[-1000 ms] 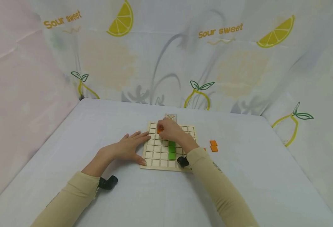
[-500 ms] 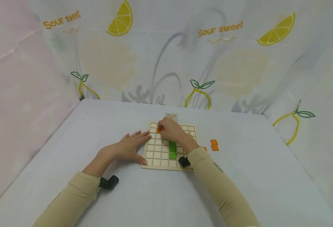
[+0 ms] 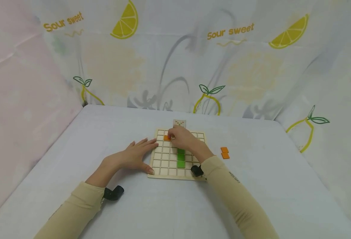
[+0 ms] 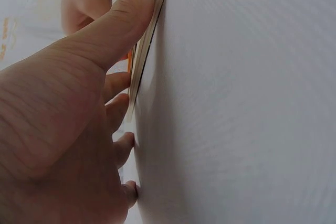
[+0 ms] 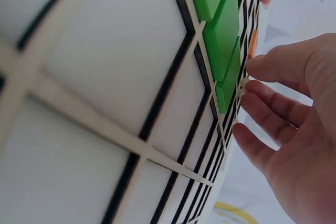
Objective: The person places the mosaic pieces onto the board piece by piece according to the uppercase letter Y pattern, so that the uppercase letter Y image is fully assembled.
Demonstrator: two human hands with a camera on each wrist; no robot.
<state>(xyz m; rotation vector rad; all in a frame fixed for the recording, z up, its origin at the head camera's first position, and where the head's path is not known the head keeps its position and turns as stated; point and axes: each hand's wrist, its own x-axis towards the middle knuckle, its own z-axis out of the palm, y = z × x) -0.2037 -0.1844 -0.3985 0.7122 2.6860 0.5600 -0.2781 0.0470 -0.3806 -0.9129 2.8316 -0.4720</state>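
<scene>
Here's the scene: that big lemon-print cloth point(image 3: 151, 66) stands behind everything, and in front of it my white-covered desk point(image 3: 133, 205) stretches wide. My beige sleeves point(image 3: 73, 212) come in from both sides, and between them sits the gridded wooden board point(image 3: 164, 163). Look at my left hand point(image 3: 134, 155), fingers spread and straight, thumb and fingertips touching the board's left edge! And my right hand point(image 3: 183, 137), fingers bent, tips down near the far end; whether it's pinching anything, I can't tell. Just beyond the board, there's the small grid-printed card point(image 3: 179, 122). Now the tiles: green tiles point(image 3: 181, 164) run up the fourth column, partly under my right hand. One orange tile point(image 3: 166, 138) sits second column, second row from the far edge, right beside my fingertips, and two loose orange tiles point(image 3: 225, 155) lie off to the right!
</scene>
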